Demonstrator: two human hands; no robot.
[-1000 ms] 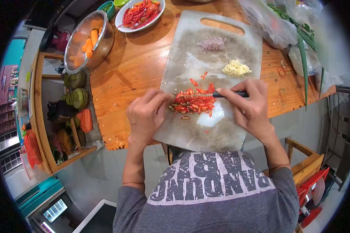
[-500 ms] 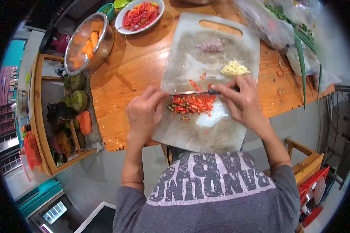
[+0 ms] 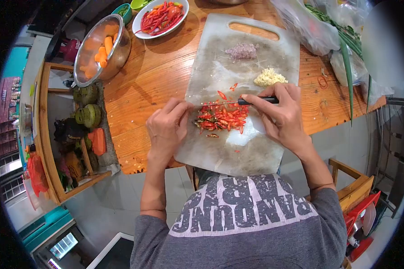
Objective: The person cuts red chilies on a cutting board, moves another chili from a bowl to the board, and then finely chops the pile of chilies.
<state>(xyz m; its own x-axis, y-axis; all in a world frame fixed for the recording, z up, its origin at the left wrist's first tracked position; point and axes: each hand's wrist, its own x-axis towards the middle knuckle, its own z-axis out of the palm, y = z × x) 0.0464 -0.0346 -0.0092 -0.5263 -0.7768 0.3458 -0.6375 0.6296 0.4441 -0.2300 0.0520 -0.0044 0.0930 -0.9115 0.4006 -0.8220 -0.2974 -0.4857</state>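
Observation:
My right hand [image 3: 283, 116] is closed on the black handle of a kitchen knife [image 3: 257, 101]. The knife's thin blade lies crosswise over sliced red chillies [image 3: 222, 117] on a worn white cutting board [image 3: 251, 161]. At the other end of the blade, my left hand [image 3: 168, 125] pinches the tip between thumb and fingers. Further up the board are a pale heap of minced garlic [image 3: 270, 77] and some finely chopped shallot [image 3: 242, 51]. A few stray chilli slices [image 3: 222, 95] lie just beyond the blade.
A metal bowl [image 3: 124, 58] of carrots stands at the table's left, near a white plate [image 3: 137, 29] of red chillies. Plastic bags [image 3: 316, 38] and green onions [image 3: 347, 62] are on the right. An open wooden shelf [image 3: 54, 179] holds vegetables at left.
The blade has shifted slightly away from me over the chillies, and the slices are more spread out. My right hand has turned, showing more of the knife's handle.

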